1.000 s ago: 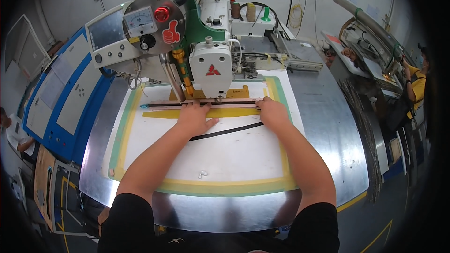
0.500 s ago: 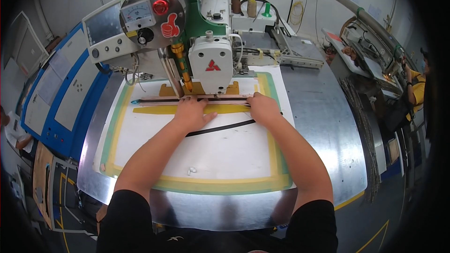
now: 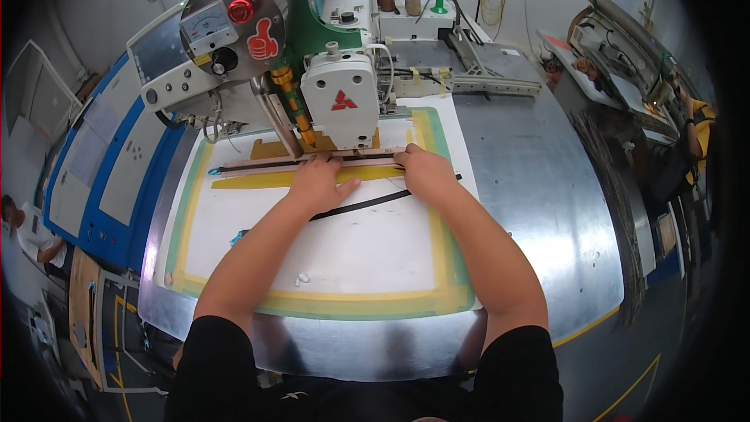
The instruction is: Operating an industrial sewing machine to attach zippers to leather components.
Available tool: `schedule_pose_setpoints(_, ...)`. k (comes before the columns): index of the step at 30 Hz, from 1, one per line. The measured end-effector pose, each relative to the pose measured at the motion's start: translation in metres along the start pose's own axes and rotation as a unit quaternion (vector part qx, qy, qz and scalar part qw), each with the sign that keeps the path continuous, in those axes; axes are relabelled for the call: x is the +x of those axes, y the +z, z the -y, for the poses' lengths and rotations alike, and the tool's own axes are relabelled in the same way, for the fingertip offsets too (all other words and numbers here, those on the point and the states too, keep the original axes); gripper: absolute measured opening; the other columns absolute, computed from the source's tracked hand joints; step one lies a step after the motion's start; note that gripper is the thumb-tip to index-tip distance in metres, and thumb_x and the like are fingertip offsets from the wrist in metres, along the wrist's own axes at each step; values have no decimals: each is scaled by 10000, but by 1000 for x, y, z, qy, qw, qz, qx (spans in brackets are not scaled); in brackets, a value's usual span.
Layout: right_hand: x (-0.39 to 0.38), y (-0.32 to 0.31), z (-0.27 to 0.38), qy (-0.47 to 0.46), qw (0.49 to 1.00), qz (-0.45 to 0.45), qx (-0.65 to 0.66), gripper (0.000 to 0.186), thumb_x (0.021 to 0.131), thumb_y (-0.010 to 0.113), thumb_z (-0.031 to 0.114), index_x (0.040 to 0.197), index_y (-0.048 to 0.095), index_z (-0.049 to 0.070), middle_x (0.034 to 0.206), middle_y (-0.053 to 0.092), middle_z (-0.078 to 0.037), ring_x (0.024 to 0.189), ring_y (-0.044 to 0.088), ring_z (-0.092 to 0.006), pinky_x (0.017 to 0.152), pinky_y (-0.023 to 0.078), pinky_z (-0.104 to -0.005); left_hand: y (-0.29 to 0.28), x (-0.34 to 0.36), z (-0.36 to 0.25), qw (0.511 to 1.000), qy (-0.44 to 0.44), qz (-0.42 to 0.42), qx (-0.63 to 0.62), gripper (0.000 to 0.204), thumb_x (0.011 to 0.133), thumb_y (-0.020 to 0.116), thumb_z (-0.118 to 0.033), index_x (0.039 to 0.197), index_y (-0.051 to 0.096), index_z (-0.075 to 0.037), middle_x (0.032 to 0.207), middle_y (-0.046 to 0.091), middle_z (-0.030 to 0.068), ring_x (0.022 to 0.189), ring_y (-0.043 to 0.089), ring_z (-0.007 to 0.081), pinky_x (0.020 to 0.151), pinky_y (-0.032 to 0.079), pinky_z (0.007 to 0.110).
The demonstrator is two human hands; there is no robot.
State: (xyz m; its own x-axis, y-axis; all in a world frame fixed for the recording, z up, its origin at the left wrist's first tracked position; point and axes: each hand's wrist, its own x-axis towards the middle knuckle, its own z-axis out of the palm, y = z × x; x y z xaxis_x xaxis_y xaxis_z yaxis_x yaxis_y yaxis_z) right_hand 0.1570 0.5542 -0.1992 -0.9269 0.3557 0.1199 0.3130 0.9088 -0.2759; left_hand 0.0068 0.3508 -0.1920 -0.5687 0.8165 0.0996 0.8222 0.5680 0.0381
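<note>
Straight ahead you're blocked: white sewing-machine head (image 3: 341,98) in front, gold-and-green rod (image 3: 293,98) and metal tube (image 3: 276,117) crowding in just above your left hand (image 3: 316,184). Widest lane is right of your right hand (image 3: 426,174) — over the bare metal tabletop (image 3: 539,187). Between your forearms, room over the white sheet (image 3: 375,254) — mind the loose black strip (image 3: 363,205) across its far side and small white bits (image 3: 302,278) near your left forearm (image 3: 254,258).

Pale walls (image 3: 101,0) rise above a grey floor (image 3: 582,375).
</note>
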Motion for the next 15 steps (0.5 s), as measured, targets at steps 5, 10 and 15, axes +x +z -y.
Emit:
schedule_pose_setpoints(5,-2,4,6,-22,1000,-10,15,401,893,566,-25,1260,689,83,1221,645,-94,1089,698,-307,895,584,-434,-4,-7,-11,1000,-1,-15,-18,630,942,646,-549,1333,679,-55,1344,605,233,1249,578,414,1105,436,492)
schedule_pose_setpoints(10,-1,9,17,-27,999,-27,20,360,913,558,7,1245,682,68,1216,640,-96,1077,703,-304,879,590,-437,10,1,1,1000,2,-22,-21,614,943,639,-555,1342,677,-90,1312,611,241,1235,584,410,1089,437,496)
schedule_pose_setpoints(15,2,11,21,-26,999,-29,7,307,925,566,41,1200,701,60,1195,636,-101,1058,706,-311,866,594,-445,10,-1,-3,1000,8,-13,-27,598,940,640,-557,1353,674,-124,1277,622,247,1222,583,422,1095,419,509)
